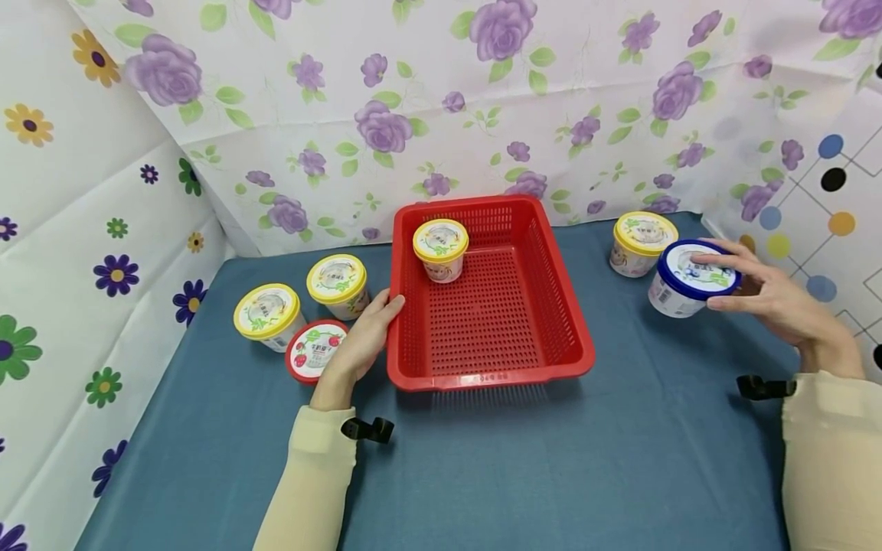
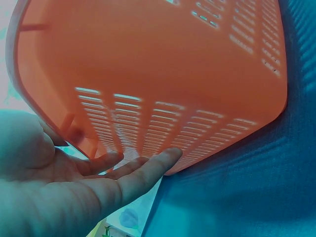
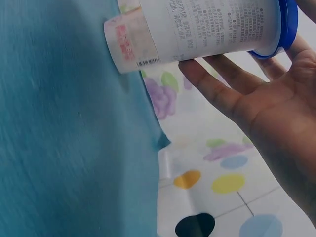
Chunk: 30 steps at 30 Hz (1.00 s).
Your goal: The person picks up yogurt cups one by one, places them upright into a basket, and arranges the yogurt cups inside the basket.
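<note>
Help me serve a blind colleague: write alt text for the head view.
A person's right hand holds a blue-lidded tub beside a yellow-lidded tub, while their left hand holds the left rim of a red basket containing another yellow-lidded tub. Left of the basket, two more yellow-lidded tubs and a red-rimmed lid show against blue cloth.

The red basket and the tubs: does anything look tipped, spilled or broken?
No, nothing stands out. The red basket shows no damage, the yellow-lidded tub inside it stands upright, and no spill shows on the blue tabletop. The sides of the red-lidded tub are mostly hidden, so those I can't check.
</note>
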{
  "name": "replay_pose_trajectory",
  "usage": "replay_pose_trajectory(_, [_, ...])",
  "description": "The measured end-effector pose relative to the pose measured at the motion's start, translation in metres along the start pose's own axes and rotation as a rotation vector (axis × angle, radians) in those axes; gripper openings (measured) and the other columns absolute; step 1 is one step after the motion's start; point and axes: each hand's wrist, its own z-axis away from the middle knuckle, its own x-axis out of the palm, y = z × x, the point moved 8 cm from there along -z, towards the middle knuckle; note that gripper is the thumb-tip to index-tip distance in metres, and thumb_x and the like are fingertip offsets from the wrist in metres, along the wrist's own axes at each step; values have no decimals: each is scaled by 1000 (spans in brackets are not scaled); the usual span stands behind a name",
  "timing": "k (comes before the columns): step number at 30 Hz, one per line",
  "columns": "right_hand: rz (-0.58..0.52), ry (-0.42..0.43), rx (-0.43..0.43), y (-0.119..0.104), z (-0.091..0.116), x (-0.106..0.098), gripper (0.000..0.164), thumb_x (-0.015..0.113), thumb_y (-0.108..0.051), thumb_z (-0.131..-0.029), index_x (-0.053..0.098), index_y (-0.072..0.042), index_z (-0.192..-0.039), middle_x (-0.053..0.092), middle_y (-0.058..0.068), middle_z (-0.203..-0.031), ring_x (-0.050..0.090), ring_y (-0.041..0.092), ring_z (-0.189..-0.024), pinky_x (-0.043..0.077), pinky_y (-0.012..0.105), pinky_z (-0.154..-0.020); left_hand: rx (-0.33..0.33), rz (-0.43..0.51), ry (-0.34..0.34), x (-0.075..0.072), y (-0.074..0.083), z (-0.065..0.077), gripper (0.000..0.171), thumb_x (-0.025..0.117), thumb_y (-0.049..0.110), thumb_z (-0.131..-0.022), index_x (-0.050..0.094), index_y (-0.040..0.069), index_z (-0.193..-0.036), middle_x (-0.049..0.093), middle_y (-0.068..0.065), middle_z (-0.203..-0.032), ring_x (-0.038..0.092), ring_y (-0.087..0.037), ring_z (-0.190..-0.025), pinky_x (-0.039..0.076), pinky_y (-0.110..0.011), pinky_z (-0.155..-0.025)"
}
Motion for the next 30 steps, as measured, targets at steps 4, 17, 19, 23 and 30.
replay_pose_trajectory(4, [50, 1, -26, -11, -4, 7, 69, 67, 3, -98, 43, -15, -160, 12, -7, -172, 30, 18, -134, 37, 12, -89, 2, 2, -3, 0, 0, 0, 57, 36, 36, -115, 24, 2, -160, 47, -30, -149, 55, -46, -131, 56, -45, -99])
replay_pose_trajectory(17, [48, -72, -71, -41, -7, 33, 69, 67, 5, -96, 45, -14, -158, 15, -3, -168, 36, 23, -127, 51, 17, -87, 3, -2, -7, 2, 2, 0, 58, 37, 36, -115, 25, 2, -160, 47, -30, -148, 55, -45, -131, 56, -45, -99])
replay_pose_trajectory(19, [55, -72, -63, -43, -8, 35, 69, 68, 3, -96, 45, -15, -158, 15, -4, -168, 36, 23, -127, 51, 17, -87, 0, 2, -10, 3, 2, 0, 58, 37, 36, -115, 25, 2, -160, 47, -30, -148, 55, -45, -130, 56, -45, -99])
replay_pose_trajectory(23, [73, -78, -59, -51, -13, 37, 68, 69, 1, -97, 45, -18, -159, 14, -5, -169, 35, 22, -128, 50, 15, -87, -3, 7, -6, 2, 1, 0, 57, 36, 36, -115, 25, 2, -160, 47, -30, -148, 56, -45, -130, 56, -46, -99])
replay_pose_trajectory(30, [61, -94, -139, -80, -29, 43, 66, 70, 4, -95, 50, -11, -155, 19, -2, -169, 36, 22, -131, 52, 15, -88, -18, 4, -1, 1, 1, 0, 57, 36, 36, -115, 25, 5, -161, 48, -28, -149, 56, -45, -131, 54, -50, -101])
